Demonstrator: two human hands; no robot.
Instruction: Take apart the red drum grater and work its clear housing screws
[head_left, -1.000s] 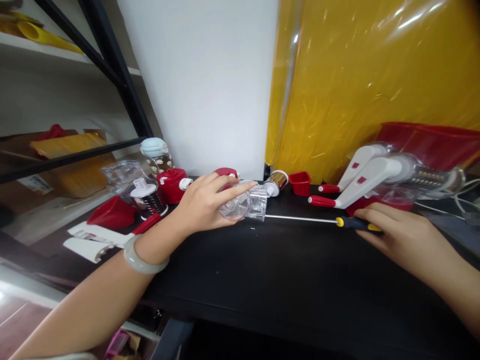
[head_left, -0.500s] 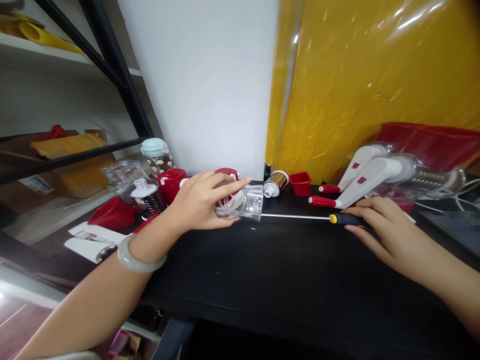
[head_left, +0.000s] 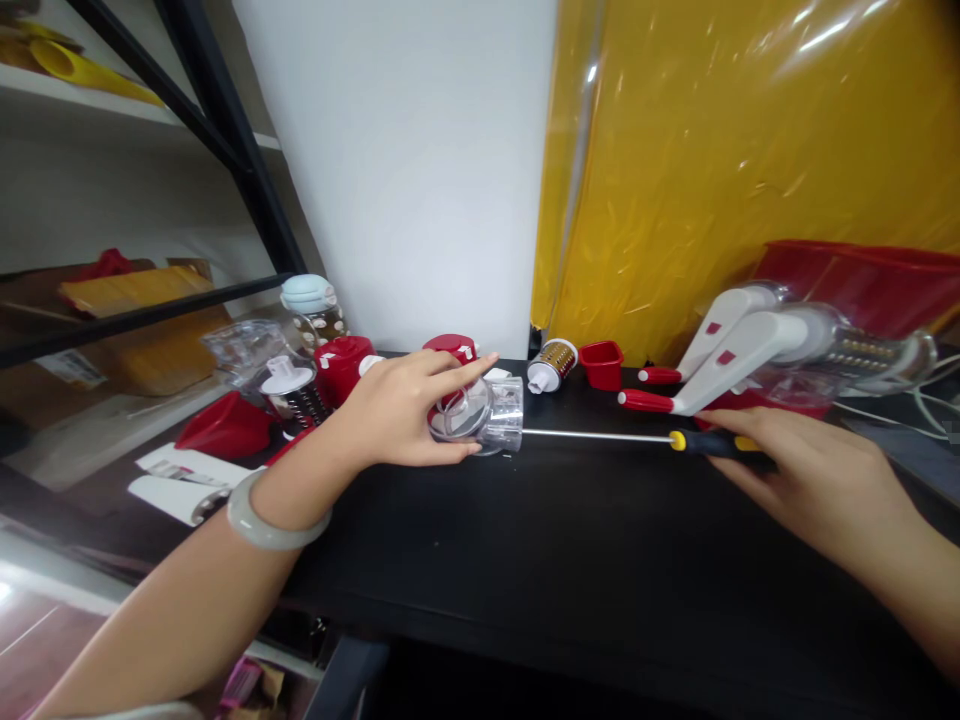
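Observation:
My left hand [head_left: 409, 405] is wrapped round a clear plastic grater housing [head_left: 504, 412], holding it down on the black table. My right hand [head_left: 810, 475] grips the black and yellow handle of a screwdriver [head_left: 600, 435]. The long metal shaft lies level and its tip reaches the right end of the housing; whether it touches a screw there cannot be made out. Behind the housing is a red part [head_left: 450, 347]. A drum grater blade [head_left: 553, 366] with a white end and a small red cup [head_left: 601, 366] lie behind the shaft.
White crank handles with red grips [head_left: 646, 402] and drum graters stand at the right, before a red bin [head_left: 862, 270]. At left lie a red pusher [head_left: 225, 425], white parts [head_left: 176, 490], another blade drum [head_left: 296, 395] and a bottle with a blue lid [head_left: 309, 294]. Black shelf bars [head_left: 225, 130] rise at left.
My right hand has shifted slightly to the right along the screwdriver handle, and its fingers are more extended. The housing has turned a little under my left hand.

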